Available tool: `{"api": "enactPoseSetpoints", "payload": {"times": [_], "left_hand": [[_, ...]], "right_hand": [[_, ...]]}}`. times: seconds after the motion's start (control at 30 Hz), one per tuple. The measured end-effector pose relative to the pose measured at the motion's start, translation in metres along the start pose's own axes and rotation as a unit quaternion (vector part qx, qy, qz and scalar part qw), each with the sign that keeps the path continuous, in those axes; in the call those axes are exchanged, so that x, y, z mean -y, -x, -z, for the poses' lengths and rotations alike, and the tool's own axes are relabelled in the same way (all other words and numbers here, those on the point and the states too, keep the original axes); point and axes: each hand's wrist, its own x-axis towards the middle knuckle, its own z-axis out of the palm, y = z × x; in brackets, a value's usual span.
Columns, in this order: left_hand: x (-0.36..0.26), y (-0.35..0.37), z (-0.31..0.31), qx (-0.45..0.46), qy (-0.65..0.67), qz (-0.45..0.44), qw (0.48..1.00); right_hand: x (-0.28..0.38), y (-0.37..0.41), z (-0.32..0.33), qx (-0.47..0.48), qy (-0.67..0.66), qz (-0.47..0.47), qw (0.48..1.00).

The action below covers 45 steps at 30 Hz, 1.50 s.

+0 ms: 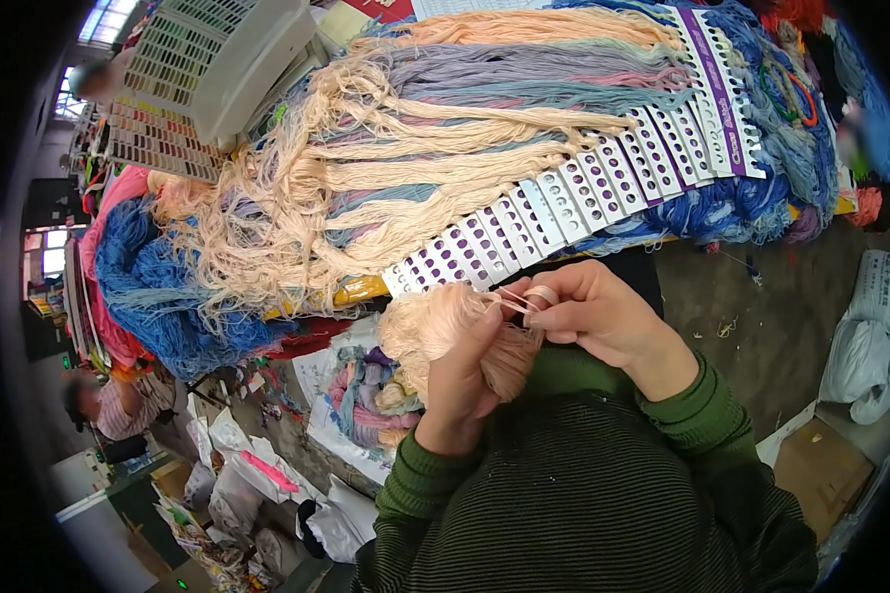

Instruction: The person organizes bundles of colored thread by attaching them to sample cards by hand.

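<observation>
A bundle of pale peach thread point(420, 321) is held by my left hand point(465, 371), whose fingers wrap round it close to my body. My right hand point(593, 316) pinches thin strands drawn from the bundle, its fingertips near those of my left hand. Just beyond my hands lies a row of white cards with punched holes point(509, 232), overlapping in a slanting line. Long cream skeins point(435, 178) stretch from the cards to a tangled heap at the left. Peach, grey-purple and teal skeins point(524, 69) run towards a purple-striped card point(717, 94) at the far right.
Blue yarn point(153, 282) hangs over the table's left end. A white basket point(252, 69) and colour sample racks stand at the back left. Several coloured skeins point(371, 395) lie on a sheet below. A person point(124, 405) is at the lower left; a cardboard box point(821, 469) is at the right.
</observation>
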Motion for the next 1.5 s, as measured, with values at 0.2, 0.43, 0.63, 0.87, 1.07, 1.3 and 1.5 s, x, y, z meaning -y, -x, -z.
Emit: {"api": "enactPoseSetpoints", "payload": {"times": [0.2,0.43,0.63,0.87,1.07,1.3,1.5], "left_hand": [[0.001,0.003,-0.004,0.023,0.066,-0.028,0.997],[0.0,0.004,-0.011,0.062,-0.043,-0.067,0.995],[0.0,0.004,-0.008,0.072,-0.021,-0.05,0.996],[-0.003,0.004,-0.009,0.037,-0.002,-0.039,0.999],[0.002,0.001,-0.008,0.006,0.049,-0.031,0.998],[0.0,0.001,-0.005,-0.004,0.063,-0.037,0.997],[0.003,-0.001,-0.003,-0.05,0.081,-0.044,0.995]], "right_hand": [[0.002,0.005,0.004,0.012,-0.045,-0.014,0.999],[0.008,-0.002,-0.01,-0.065,0.014,-0.053,0.996],[0.008,-0.004,-0.024,-0.08,0.094,-0.019,0.992],[0.004,-0.003,-0.013,-0.066,0.04,-0.029,0.997],[0.003,-0.003,-0.009,-0.055,0.004,-0.036,0.998],[0.006,-0.004,-0.008,-0.03,-0.016,-0.058,0.998],[0.008,-0.002,-0.004,-0.023,-0.054,-0.055,0.997]]}}
